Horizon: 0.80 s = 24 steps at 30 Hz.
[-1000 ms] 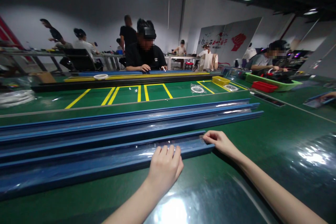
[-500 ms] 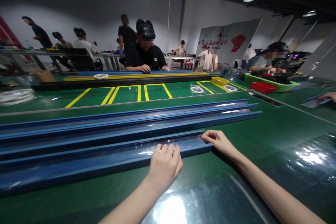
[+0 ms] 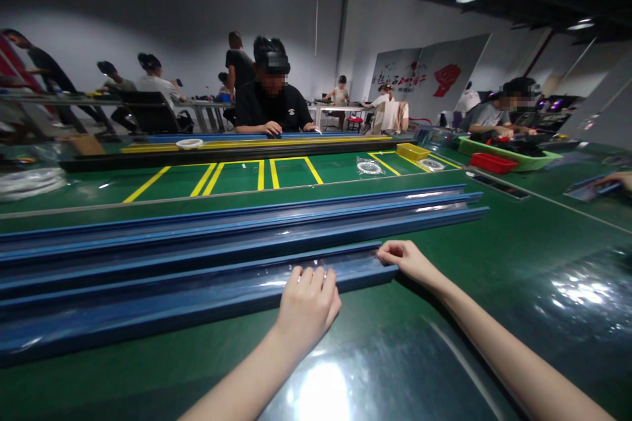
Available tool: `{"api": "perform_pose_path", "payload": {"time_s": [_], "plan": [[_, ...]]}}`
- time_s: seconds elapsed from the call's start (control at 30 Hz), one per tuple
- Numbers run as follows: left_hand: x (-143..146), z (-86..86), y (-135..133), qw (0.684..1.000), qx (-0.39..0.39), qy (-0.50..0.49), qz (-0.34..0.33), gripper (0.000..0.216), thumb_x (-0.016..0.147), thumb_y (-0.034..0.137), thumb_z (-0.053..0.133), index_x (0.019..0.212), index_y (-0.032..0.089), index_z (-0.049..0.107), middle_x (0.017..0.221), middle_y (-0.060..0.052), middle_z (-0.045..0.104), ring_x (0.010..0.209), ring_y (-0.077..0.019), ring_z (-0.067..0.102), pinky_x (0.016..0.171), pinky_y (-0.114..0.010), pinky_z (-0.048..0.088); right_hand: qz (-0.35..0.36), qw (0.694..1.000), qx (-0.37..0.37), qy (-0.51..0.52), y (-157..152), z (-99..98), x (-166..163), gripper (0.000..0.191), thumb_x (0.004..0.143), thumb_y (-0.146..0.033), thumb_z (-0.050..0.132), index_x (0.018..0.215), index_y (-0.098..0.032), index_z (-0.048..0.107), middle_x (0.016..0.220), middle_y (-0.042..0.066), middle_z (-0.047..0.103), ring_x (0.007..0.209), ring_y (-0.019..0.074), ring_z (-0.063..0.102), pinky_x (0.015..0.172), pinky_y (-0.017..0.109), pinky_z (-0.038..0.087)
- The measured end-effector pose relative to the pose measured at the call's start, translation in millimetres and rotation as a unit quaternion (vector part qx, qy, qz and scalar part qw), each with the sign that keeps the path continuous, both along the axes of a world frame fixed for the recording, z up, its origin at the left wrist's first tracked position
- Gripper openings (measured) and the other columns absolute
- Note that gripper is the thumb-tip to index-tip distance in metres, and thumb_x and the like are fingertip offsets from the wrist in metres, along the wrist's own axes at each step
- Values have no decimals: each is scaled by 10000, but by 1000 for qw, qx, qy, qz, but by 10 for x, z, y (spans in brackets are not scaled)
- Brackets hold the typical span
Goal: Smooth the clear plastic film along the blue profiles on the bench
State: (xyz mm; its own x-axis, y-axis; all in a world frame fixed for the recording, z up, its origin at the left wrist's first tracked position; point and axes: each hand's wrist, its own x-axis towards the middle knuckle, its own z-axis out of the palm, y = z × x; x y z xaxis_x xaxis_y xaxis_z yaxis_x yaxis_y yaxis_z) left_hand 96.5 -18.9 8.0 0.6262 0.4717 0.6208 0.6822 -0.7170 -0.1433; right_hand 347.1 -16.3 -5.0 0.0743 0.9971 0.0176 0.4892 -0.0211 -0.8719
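Note:
A long blue channel strip (image 3: 197, 306) lies across the green table in front of me, with clear plastic film (image 3: 340, 260) shining along its inside. My left hand (image 3: 309, 302) is closed over the near wall of this strip, fingertips reaching into the channel. At the strip's right end, my right hand (image 3: 405, 260) pinches thumb and forefinger together on what looks like the end of the film; the fingertips partly hide it. Just beyond lie more blue channel strips (image 3: 385, 218), side by side.
Across the table are black and yellow strips (image 3: 296, 145), coiled white rolls (image 3: 369, 167), a yellow bin (image 3: 413, 152), a red bin (image 3: 492, 162) and a green tray (image 3: 538, 161). A dark flat device (image 3: 498, 185) lies at right. A co-worker (image 3: 271, 102) sits opposite.
Both hands keep their hold at nearly the same places on the blue strip. The view has shifted very slightly. In the background, a person at far left has moved further left.

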Motion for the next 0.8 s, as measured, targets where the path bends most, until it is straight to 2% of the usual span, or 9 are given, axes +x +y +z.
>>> {"api": "perform_pose_path", "payload": {"time_s": [0.3, 0.8], "plan": [[-23, 24, -17, 1000, -16, 20, 14, 175, 765, 215, 442, 874, 159, 566, 784, -58, 583, 745, -191, 513, 625, -308, 351, 25, 1000, -1, -9, 0, 4, 52, 238, 680, -386, 542, 625, -155, 548, 597, -11, 535, 580, 113, 478, 577, 241, 371], [-26, -7, -28, 997, -21, 35, 59, 208, 751, 267, 458, 902, 170, 561, 691, -29, 569, 623, -173, 521, 560, -293, 336, 13, 999, 23, -36, -44, 4, 22, 170, 697, -322, 508, 634, -164, 525, 606, -21, 519, 595, 115, 468, 583, 238, 350]]}}
